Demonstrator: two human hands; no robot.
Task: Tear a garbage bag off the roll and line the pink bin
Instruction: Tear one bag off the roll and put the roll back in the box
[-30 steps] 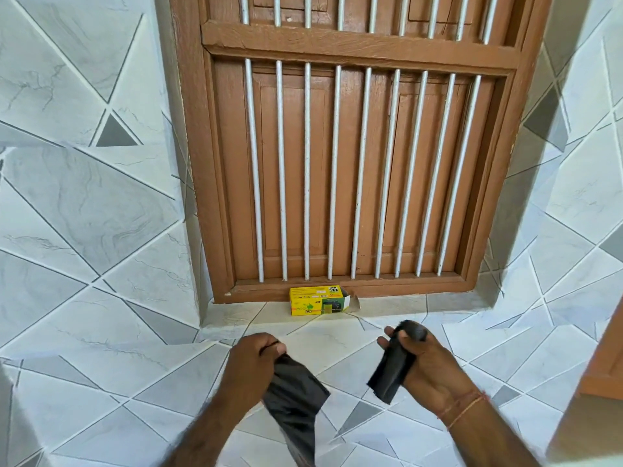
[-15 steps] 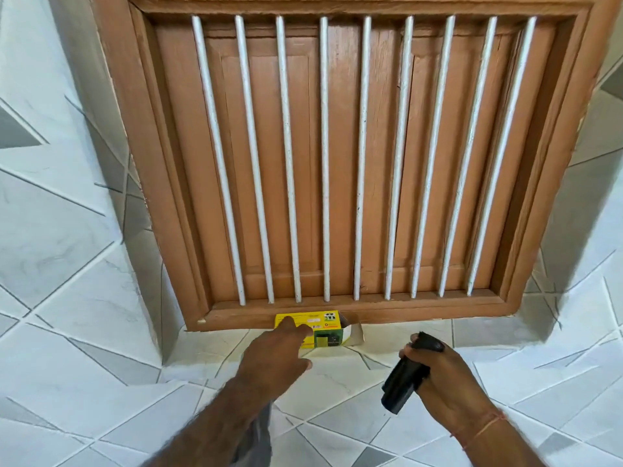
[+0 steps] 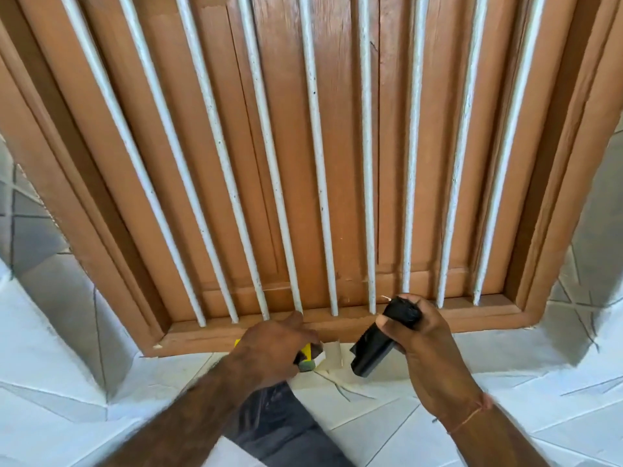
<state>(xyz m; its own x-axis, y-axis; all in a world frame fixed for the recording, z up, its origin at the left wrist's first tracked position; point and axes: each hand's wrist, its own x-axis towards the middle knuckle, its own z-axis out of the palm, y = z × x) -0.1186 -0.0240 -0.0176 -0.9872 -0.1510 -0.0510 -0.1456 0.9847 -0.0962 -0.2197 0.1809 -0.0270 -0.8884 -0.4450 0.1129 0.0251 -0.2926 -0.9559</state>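
Observation:
My right hand (image 3: pixel 428 342) is closed around a black roll of garbage bags (image 3: pixel 381 342), held tilted just above the tiled ledge. My left hand (image 3: pixel 269 352) lies over a small yellow box (image 3: pixel 307 352) at the foot of the window frame, fingers curled on it. The box's end flap (image 3: pixel 333 354) stands open toward the roll. A dark grey sheet (image 3: pixel 279 429), seemingly the torn-off bag, lies under my left forearm. The pink bin is not in view.
A brown wooden window frame (image 3: pixel 337 326) with several white vertical bars (image 3: pixel 313 163) fills the view right behind the hands. White and grey tiled walls close in on the left (image 3: pixel 50 298) and right (image 3: pixel 593 298) of the ledge (image 3: pixel 505 399).
My left hand let go of the torn bag, reached forward and now rests on the yellow box. My head moved closer to the window. My right hand kept the roll.

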